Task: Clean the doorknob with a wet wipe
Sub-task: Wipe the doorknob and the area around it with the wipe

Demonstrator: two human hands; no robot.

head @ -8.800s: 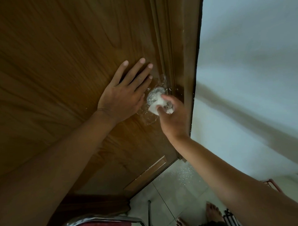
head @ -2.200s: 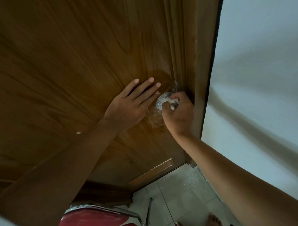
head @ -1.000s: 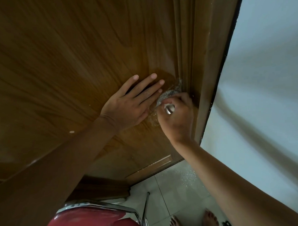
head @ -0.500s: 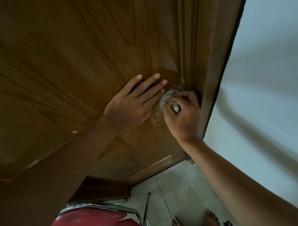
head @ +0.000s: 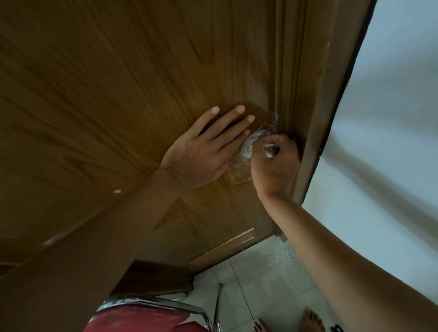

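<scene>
A brown wooden door (head: pixel 111 95) fills the view. Its metal doorknob (head: pixel 271 152) sits by the door's right edge, on a round plate (head: pixel 250 142), and only a small shiny bit of it shows between my fingers. My right hand (head: pixel 275 168) is curled round the knob; the wet wipe is hidden inside the grip and I cannot make it out clearly. My left hand (head: pixel 205 154) presses flat on the door just left of the knob, fingers straight and spread. A wet, foamy patch (head: pixel 238 172) marks the wood below the plate.
The door frame (head: pixel 322 87) runs right of the knob, with a pale wall (head: pixel 398 134) beyond it. Below me stands a chair with a red seat (head: pixel 144 325) and chrome tubing (head: pixel 218 310). Bare feet (head: pixel 310 321) stand on the light tiled floor (head: pixel 266 276).
My right hand has stayed wrapped round the knob and turned slightly on it. The white wipe that showed earlier is now covered by my fingers. The left hand has kept its place.
</scene>
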